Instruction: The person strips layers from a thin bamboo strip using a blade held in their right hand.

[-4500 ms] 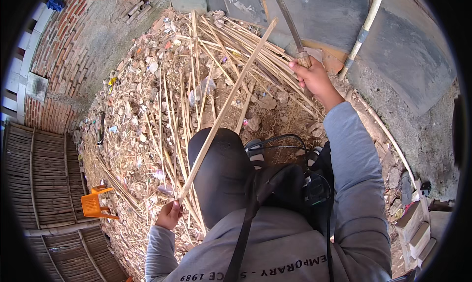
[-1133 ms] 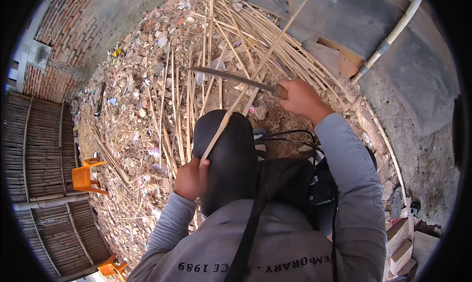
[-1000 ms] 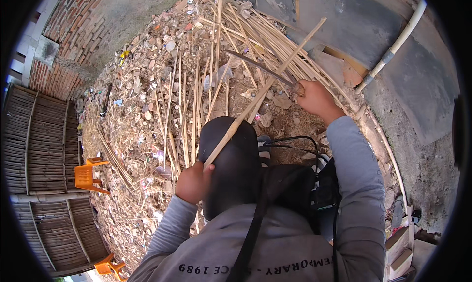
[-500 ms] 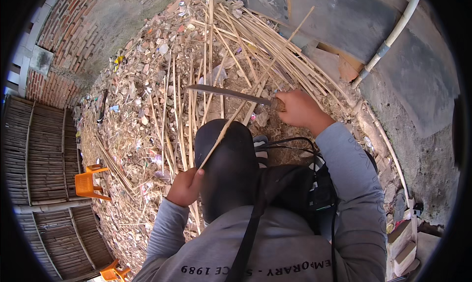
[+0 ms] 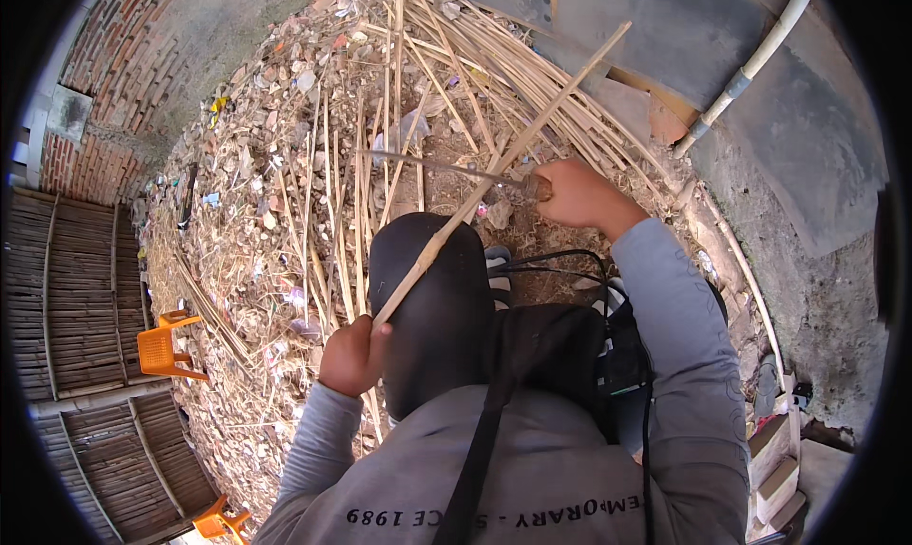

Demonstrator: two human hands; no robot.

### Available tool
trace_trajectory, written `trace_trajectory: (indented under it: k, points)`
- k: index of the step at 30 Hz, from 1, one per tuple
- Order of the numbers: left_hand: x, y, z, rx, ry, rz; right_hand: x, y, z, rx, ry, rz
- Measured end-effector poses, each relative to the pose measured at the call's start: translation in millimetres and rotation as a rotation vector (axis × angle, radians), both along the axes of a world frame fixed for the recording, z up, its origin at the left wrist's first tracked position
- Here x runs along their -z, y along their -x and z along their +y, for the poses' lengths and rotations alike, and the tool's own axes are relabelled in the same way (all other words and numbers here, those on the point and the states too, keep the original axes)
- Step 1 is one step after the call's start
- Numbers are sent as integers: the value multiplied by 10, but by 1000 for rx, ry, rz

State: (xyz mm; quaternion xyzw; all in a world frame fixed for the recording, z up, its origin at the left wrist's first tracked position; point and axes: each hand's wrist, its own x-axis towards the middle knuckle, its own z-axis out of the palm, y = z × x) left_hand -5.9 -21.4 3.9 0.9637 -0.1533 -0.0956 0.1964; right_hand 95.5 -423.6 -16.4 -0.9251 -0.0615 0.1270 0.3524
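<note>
My left hand [image 5: 350, 357] is closed around the near end of a long pale bamboo strip [image 5: 439, 241]. The strip slants up and to the right, its broad face showing, and passes over the black cap. My right hand [image 5: 581, 199] grips the handle of a machete [image 5: 423, 164], whose long dark blade points left. Blade and strip cross just left of the right fist; whether they touch I cannot tell. The blade shows as a thin line, nearly edge-on.
Many long bamboo strips [image 5: 532, 84] lie piled ahead on littered ground [image 5: 256, 212]. An orange plastic chair [image 5: 169, 347] stands at left, near a woven bamboo wall [image 5: 81, 298]. A pale pipe [image 5: 750, 75] leans at the right wall. A black strap [image 5: 480, 450] crosses my torso.
The bamboo strip has rolled so its wide face shows, and its far end has shifted right. The machete blade has turned from its flat side to nearly edge-on. Both hands keep hold.
</note>
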Motion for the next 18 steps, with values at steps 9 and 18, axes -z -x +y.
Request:
trace_trajectory:
  k: [9, 18]
  points:
    - [31, -28, 10, -14, 18, 19, 4, 21, 158, 10, 65, -174]
    - [58, 23, 38, -59, -6, 47, -64, 47, 142, 1, 93, -193]
